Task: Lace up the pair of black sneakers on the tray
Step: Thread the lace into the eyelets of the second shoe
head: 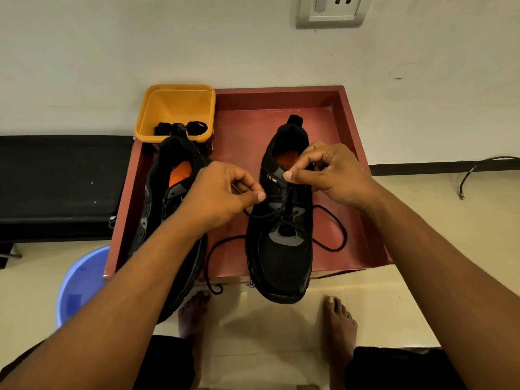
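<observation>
Black sneaker (281, 254) points toe nearward, left hand (222, 192) and right hand (332, 173) pinching its lace (342, 235).

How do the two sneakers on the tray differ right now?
The right sneaker has a lace threaded through its eyelets, with loose ends trailing beside it. The left sneaker shows no lace where visible. The right sneaker sits sole-down, while the left sneaker looks tipped sideways. The left hand and right hand both pinch the right sneaker's lace, and neither holds the left sneaker. Shared: black, orange insoles, toes past the tray's front edge.
</observation>
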The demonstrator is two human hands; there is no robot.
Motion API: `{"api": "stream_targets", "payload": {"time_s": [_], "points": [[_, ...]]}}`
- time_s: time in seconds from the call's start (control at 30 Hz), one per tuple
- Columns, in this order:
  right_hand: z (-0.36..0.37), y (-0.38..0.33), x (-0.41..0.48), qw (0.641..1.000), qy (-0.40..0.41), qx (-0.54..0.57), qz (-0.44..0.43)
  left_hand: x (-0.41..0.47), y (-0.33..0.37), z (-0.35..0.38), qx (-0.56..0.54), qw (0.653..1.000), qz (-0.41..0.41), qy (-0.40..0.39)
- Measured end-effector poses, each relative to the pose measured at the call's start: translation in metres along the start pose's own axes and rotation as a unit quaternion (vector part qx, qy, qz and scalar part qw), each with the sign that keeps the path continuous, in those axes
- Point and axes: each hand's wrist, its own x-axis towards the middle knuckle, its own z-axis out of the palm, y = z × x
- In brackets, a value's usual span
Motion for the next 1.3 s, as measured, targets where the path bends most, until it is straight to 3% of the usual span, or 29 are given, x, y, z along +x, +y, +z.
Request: {"api": "stream_targets", "payload": {"time_s": [0.1, 0.23, 0.4, 0.57, 0.73, 0.87, 1.03, 1.17, 1.3], "points": [[0.001, 0.0, 0.001, 1.0, 0.0, -0.005, -0.001, -0.004, 0.006, 0.014, -0.029, 0.999, 0.025, -0.015], [0.001, 0.0, 0.001, 1.0, 0.004, -0.006, 0.001, 0.004, -0.003, -0.001, 0.044, 0.997, 0.025, 0.058], [0.0, 0.001, 0.001, 1.0, 0.003, -0.007, 0.001, -0.004, 0.004, 0.011, -0.014, 0.999, 0.048, -0.008], [0.001, 0.0, 0.002, 1.0, 0.005, -0.009, -0.002, 0.004, -0.003, -0.004, 0.005, 0.997, 0.039, 0.064], [0.0, 0.002, 0.002, 1.0, 0.003, -0.01, -0.002, -0.004, 0.003, 0.012, -0.029, 0.998, 0.061, 0.001], [0.001, 0.001, 0.003, 1.0, 0.008, -0.012, -0.002, 0.005, -0.003, 0.001, -0.015, 0.995, 0.049, 0.089], [0.0, 0.004, 0.004, 1.0, 0.006, -0.014, -0.002, -0.005, 0.007, 0.016, -0.025, 0.997, 0.074, 0.006], [0.002, 0.003, 0.003, 1.0, 0.009, -0.014, -0.004, 0.004, -0.002, 0.003, -0.005, 0.994, 0.065, 0.083], [0.0, 0.005, 0.002, 1.0, 0.005, -0.014, -0.004, -0.003, 0.004, 0.009, -0.026, 0.996, 0.077, 0.023]]}}
